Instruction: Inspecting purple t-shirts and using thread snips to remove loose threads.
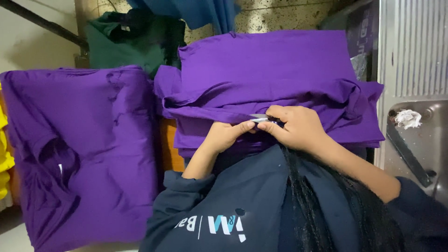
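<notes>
A stack of folded purple garments (266, 70) lies in front of me. My left hand (227, 135) and my right hand (295, 127) meet at its near edge. Both pinch a small pale tag or strip (259, 117) against the purple fabric. My right fingers also close on something small and dark; I cannot tell what it is. A second purple garment (88, 140) lies spread flat to the left, its neck opening toward me. My dark blue sweatshirt and braided hair fill the bottom of the view.
A dark green cloth (135, 39) and a blue cloth (196, 11) lie beyond the stacks. Yellow fabric (4, 158) shows at the far left. A metal sink and drainboard (415, 56) holding a crumpled white scrap (408, 119) stand at the right.
</notes>
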